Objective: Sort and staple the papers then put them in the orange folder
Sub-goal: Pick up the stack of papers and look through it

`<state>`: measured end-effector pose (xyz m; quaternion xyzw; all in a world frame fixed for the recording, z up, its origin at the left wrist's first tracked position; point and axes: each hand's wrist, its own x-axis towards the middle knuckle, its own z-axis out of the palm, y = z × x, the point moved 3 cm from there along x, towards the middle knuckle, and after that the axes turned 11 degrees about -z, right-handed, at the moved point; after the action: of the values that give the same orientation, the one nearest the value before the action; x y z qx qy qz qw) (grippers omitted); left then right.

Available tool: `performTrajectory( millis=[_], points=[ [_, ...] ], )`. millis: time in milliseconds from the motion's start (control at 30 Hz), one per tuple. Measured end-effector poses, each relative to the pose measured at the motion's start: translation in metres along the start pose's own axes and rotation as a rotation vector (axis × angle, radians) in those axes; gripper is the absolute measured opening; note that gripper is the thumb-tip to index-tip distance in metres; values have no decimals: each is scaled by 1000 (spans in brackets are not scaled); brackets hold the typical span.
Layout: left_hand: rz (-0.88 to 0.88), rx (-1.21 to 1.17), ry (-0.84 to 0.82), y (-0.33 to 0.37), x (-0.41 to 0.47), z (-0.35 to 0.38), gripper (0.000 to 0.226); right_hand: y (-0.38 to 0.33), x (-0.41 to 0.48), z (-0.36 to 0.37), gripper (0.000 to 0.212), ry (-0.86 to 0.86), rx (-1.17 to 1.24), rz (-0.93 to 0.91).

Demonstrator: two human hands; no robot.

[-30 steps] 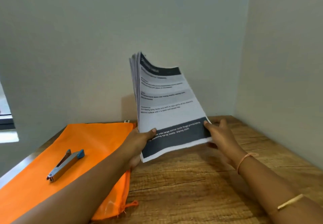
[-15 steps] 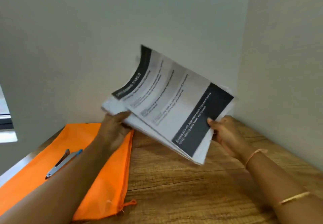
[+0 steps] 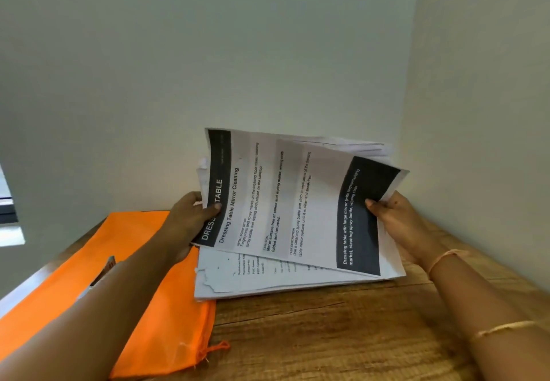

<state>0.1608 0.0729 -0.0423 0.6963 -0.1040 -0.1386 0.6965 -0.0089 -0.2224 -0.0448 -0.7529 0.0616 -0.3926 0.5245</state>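
Holding a thick stack of white printed papers with dark header bands (image 3: 285,202) at the centre of the frame, the person keeps it turned sideways, low over the brown wood-grain table (image 3: 327,336). The left hand (image 3: 190,223) clamps the stack's left end, thumb pressed on the dark band that reads "TABLE", fingers curled behind the sheets. The right hand (image 3: 395,223) pinches the right end, thumb on the other dark band and fingers underneath. The top sheet bows upward, apart from the flatter sheets below, whose ragged lower-left corner overlaps the right edge of the flat orange fabric folder (image 3: 175,321). Whether the stack touches the table cannot be told. The folder lies on the table at the lower left, and on it a grey metal stapler (image 3: 104,270) shows only partly behind the left forearm. Pale walls meet in a corner behind.
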Motion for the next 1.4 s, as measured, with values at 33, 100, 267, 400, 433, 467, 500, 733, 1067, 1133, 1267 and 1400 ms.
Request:
performTrajectory(
  millis=[33,100,267,400,433,467,500,733,1067,1133,1267,1400],
  points=[
    [44,-13,-3,1,0,0,16,-1,0,0,14,11,5,1],
    [191,16,29,6,-3,2,14,-7,-2,3,13,47,22,-28],
    [715,135,291,37,-26,10,18,-32,-4,3,19,261,70,-234],
    [872,219,271,39,-42,35,16,-36,-8,5,28,311,100,-274],
    [878,249,244,35,-43,41,17,-35,-9,7,28,311,94,-278],
    [888,275,225,32,-44,45,17,-34,-10,9,28,313,92,-275],
    [902,292,212,31,-45,47,17,-33,-10,10,28,315,97,-269],
    [700,229,131,24,-35,41,30,-23,-7,11,25,230,67,-222],
    [32,63,-258,-13,-3,31,86,-1,-4,8,46,225,115,8],
    [27,81,-235,-16,2,27,95,7,-5,11,45,205,131,83],
    [46,254,-220,-21,-2,35,39,13,-5,16,37,201,81,138],
    [174,451,-168,-12,-6,38,25,-2,-2,13,25,224,-80,-27]
  ],
)
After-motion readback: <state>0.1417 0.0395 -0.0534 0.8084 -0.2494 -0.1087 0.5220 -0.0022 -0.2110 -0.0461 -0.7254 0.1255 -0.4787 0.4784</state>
